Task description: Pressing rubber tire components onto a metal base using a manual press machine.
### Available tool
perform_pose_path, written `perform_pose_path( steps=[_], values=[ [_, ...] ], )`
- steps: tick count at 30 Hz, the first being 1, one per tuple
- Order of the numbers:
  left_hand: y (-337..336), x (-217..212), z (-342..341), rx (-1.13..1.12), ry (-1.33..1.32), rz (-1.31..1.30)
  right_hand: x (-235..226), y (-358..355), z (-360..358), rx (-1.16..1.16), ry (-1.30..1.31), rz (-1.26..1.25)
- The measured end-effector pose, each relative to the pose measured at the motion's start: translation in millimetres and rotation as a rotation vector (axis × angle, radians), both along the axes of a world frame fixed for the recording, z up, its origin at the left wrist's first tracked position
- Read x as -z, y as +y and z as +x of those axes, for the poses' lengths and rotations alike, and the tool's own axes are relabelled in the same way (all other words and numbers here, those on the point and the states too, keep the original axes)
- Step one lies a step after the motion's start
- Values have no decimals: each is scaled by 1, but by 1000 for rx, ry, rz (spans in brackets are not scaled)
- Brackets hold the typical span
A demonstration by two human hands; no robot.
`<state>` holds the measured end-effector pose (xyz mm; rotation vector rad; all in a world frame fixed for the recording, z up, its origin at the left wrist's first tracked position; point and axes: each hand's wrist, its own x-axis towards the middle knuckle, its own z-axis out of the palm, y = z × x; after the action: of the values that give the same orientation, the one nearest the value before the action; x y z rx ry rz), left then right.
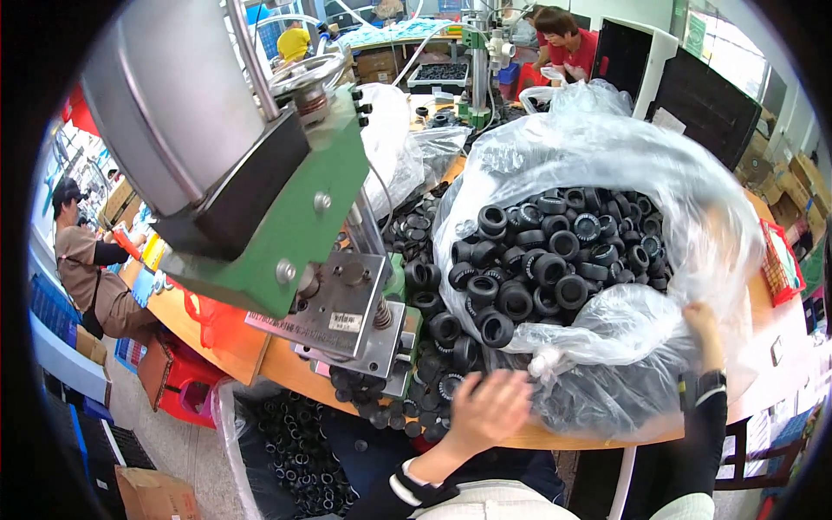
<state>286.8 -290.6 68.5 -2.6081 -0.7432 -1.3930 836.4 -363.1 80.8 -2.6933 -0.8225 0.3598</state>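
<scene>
A large clear plastic bag (520, 143) lies open on the table, full of small black toy tyres (555, 251). My left hand (491, 411) is over the table's front edge, just below the bag. Its fingers are stretched out, slightly blurred, and nothing is in them. At the bag's right side my right hand (705, 336) is closed on the plastic, its fingertips partly hidden. More tyres (445, 328) spill out of the bag's left side toward a green press (286, 217). Small black discs (414, 400) lie heaped around the press base.
The press with its metal die block (347, 303) stands to the left of the bag. Below the table edge, a lined container holds black rings (303, 451). A red basket (782, 264) is at the right. Co-workers (572, 52) sit farther back and at the left.
</scene>
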Motion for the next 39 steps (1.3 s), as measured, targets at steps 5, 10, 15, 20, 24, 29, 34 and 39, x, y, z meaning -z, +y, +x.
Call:
perform_pose_path(
  steps=[5, 10, 15, 20, 24, 29, 34, 39],
  values=[
    [5, 9, -35, -311, 0, -461, 8, -48, -29, -393, -412, 137],
    [9, 30, -49, -160, 6, -556, -145, -29, -225, -311, -452, 550],
    [6, 9, -53, -142, -399, -643, -130, 12, -415, -975, 53, 635],
    [-11, -15, -87, -64, -717, -434, -82, 50, -483, -1016, 623, 751],
    [3, -35, -142, -311, -725, -442, -88, 74, -527, -1199, 643, 841],
    [7, -77, -152, -331, -385, -322, -94, 82, -559, -1233, 692, 777],
    [30, -86, -164, -125, -279, -444, -87, 91, -546, -893, 901, 851],
    [90, -78, -169, -11, -676, -573, -86, 87, -520, -921, 778, 960]
  ],
)
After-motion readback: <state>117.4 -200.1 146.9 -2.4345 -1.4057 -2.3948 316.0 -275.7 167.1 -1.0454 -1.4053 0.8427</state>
